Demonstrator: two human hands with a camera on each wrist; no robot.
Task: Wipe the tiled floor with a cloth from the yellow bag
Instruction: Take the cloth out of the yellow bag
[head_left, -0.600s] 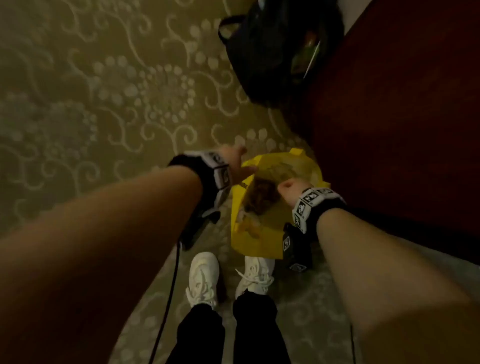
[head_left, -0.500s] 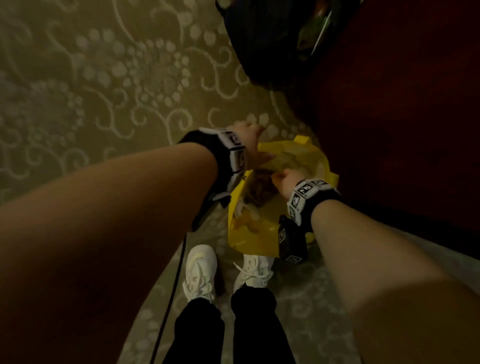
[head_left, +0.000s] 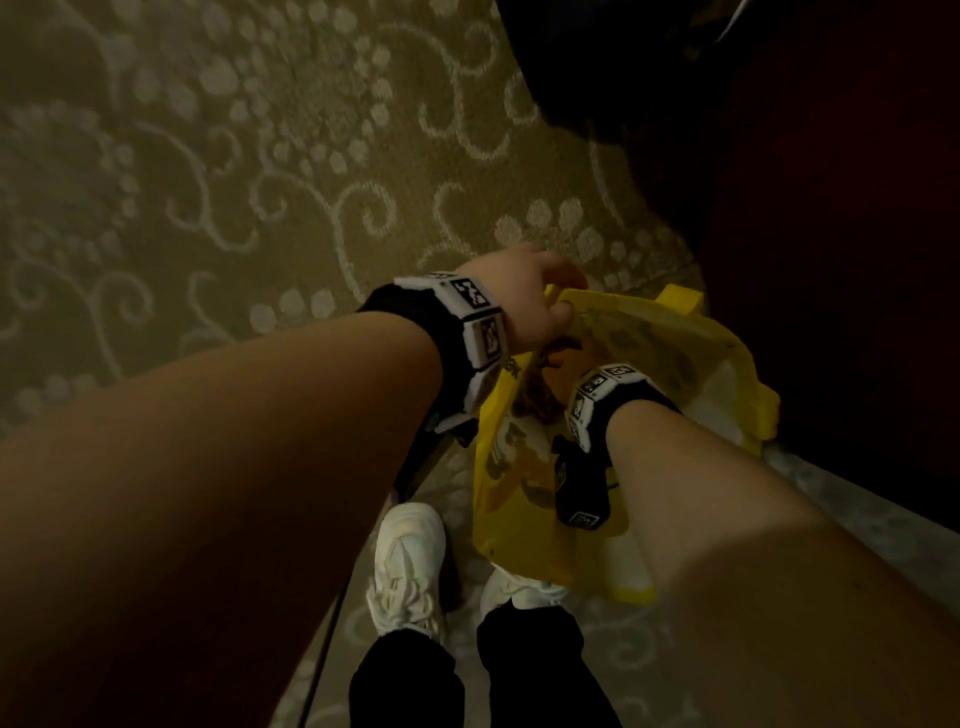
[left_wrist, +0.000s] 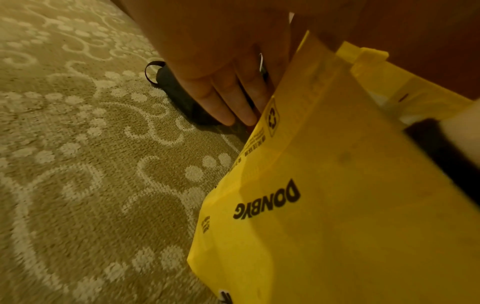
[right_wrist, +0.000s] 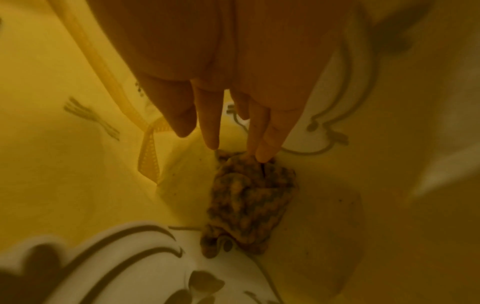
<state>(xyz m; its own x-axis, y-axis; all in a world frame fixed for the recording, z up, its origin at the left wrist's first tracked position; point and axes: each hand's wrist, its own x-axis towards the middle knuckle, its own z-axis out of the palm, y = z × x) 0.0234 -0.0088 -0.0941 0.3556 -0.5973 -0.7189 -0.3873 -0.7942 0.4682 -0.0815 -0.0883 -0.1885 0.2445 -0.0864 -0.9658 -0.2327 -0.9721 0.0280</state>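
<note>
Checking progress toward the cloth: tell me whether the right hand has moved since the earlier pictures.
Yes. Judged against the yellow bag rim, the right hand has gone down inside the bag; its fingers now pinch the patterned cloth there.

The floor (head_left: 218, 171) was covered by an olive-green carpet with a pale pattern of curling scrolls and clusters of dots. A black bag (head_left: 597, 67) lay on it at the far side, against a dark red surface (head_left: 841, 234); the left wrist view showed a looped strap (left_wrist: 152, 71) at its end resting on the carpet. Two white sneakers (head_left: 408, 571) stood on the carpet, side by side. A thin black cable (head_left: 324, 660) ran down beside the left shoe.
</note>
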